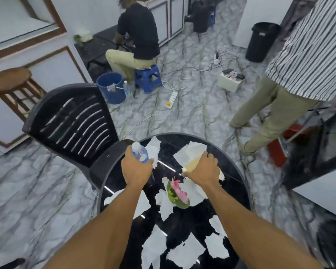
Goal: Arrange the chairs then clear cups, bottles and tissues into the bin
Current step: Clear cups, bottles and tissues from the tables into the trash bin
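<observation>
Both hands busy clearing: left hand (137,167) gripped the bottle (140,152), right hand (203,167) pressed on tissues (190,152); far-right bin (262,41) next

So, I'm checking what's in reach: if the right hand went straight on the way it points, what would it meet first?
Probably the large white tissue just past the right hand on the black table; depth is unclear.

Glossy black table (239,183); clear plastic bottle (140,152); paper tissues (215,247).
</observation>
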A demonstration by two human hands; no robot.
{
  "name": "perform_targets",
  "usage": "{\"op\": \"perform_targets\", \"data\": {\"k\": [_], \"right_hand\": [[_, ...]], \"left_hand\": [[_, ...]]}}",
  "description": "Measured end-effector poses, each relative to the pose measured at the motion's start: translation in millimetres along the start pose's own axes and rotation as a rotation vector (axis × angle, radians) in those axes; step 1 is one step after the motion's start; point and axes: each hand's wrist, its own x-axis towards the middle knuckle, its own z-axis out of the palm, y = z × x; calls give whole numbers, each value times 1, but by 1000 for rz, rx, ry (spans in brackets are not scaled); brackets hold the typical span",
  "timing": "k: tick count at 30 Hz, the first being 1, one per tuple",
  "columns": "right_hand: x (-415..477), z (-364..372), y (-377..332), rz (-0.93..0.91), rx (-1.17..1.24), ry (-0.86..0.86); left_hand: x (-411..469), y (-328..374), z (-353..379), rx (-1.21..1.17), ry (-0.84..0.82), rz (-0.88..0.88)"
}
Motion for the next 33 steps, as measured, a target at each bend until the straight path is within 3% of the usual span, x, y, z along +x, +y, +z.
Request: {"op": "perform_targets", "data": {"k": [14,23,28,33], "right_hand": [[-3,32,4,26,91,58],[-50,-33,23,-102,205,201],[-104,-82,79,-117,286,303],[-202,-125,189,-8,335,474]], "left_hand": [[-17,5,2,13,-26,197],[-61,67,-10,-8,-118,359],[-130,111,9,-61,-231,499],[-256,140,39,-148,-385,632]]}}
